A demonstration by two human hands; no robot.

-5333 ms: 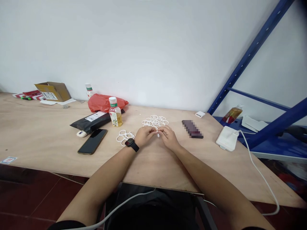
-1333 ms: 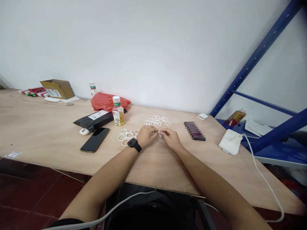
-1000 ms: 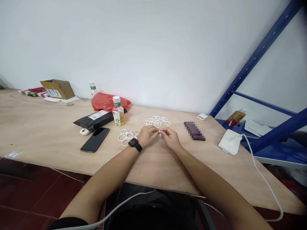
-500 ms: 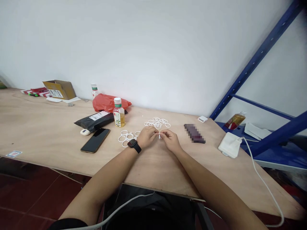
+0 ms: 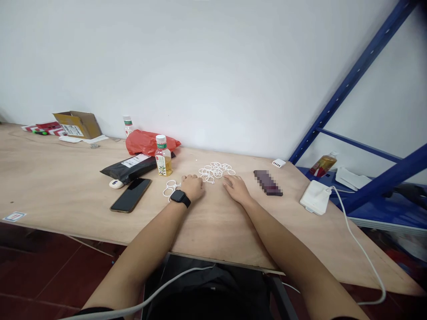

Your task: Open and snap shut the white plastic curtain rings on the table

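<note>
My left hand (image 5: 192, 186), with a black watch on the wrist, rests on the wooden table (image 5: 66, 186) beside a small group of joined white rings (image 5: 169, 188). Its fingers are curled under, and what they hold is hidden. My right hand (image 5: 235, 186) lies flat with its fingers stretched toward a loose pile of white rings (image 5: 216, 170), its fingertips just short of the pile. The hands are about a hand's width apart.
A black phone (image 5: 130, 194), a black parcel (image 5: 133, 165), a tea bottle (image 5: 163, 156) and a red bag (image 5: 148, 142) lie left of the hands. A dark blurred object (image 5: 267, 182) and a white charger with its cable (image 5: 314, 196) lie to the right. Blue shelving (image 5: 367, 178) stands at the far right.
The hands were together in front of me, pinching a small white ring. They have parted: the left moved toward the small ring group, the right opened and reached toward the pile.
</note>
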